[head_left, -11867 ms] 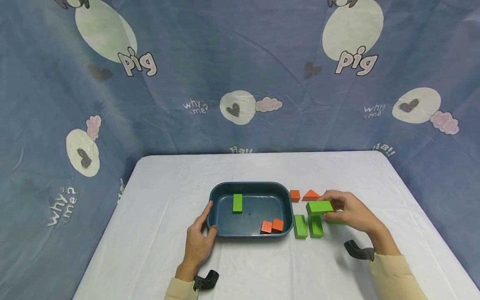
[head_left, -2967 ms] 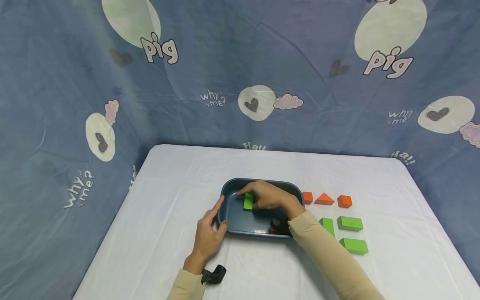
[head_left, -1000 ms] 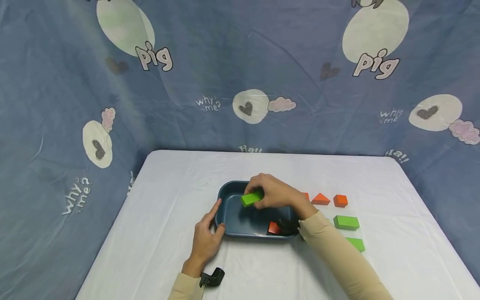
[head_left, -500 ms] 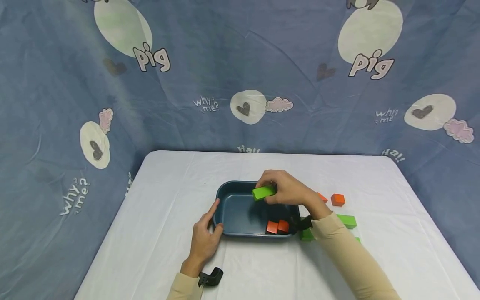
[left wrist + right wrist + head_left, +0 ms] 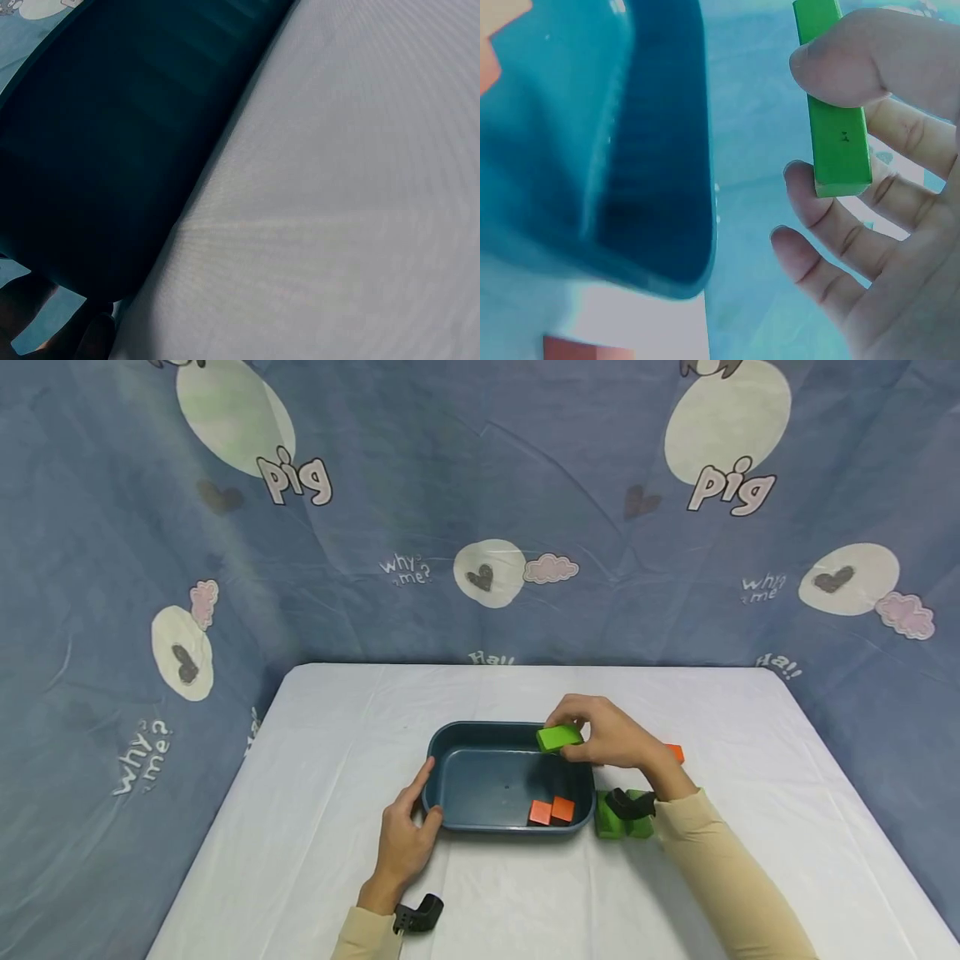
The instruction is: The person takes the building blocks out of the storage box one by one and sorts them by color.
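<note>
White table: right hand pinches green block above tray.

Bare tray floor leftward; two orange cubes at front-right corner.

tabletop: white cloth cover
backdrop: blue fabric, "pig" and "why me?" prints
orange cubes: two, touching, inside bin, near-right corner
green blocks: on tabletop just right of bin
orange block: far right, partly hidden
</note>
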A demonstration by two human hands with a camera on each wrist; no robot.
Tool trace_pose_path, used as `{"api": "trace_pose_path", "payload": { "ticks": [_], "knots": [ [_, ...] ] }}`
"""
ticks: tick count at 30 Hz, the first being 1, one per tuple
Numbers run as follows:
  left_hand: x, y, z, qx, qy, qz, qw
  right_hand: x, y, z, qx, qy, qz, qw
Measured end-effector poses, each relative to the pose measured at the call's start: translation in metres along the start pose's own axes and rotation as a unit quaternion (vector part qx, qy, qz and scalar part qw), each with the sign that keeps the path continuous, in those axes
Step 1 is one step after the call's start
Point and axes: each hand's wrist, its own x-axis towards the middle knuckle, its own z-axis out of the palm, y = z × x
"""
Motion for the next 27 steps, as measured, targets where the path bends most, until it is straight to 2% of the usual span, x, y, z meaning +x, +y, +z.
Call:
{"api": "trace_pose_path", "payload": {
  "ticks": [6, 7, 9, 13, 14, 27],
  "knots": [
    [-0.001, 0.000, 0.001, -0.006, 0.001, 0.005, 1.0000, -0.013, 0.004, -0.009, 0.011, 0.009, 0.025, 1.000],
    [0.000, 0.006, 0.000, -0.007, 0.003, 0.006, 1.0000, -0.015, 0.005, -0.011, 0.010, 0.012, 0.027, 1.000],
    [0.000, 0.006, 0.000, -0.006, 0.004, 0.007, 0.9999, -0.019, 0.006, -0.014, 0.008, 0.019, 0.037, 0.999],
    [0.000, 0.006, 0.000, -0.001, 0.001, 0.001, 1.0000, -0.028, 0.009, -0.020, 0.006, 0.037, 0.046, 0.998],
    [-0.001, 0.000, 0.001, 0.002, -0.001, 0.002, 1.0000, -0.031, 0.010, -0.021, 0.007, 0.041, 0.049, 0.998],
    [-0.001, 0.003, 0.001, 0.004, 0.000, 0.002, 1.0000, -0.069, 0.020, -0.037, -0.012, 0.078, 0.085, 0.993]
  ]
}}
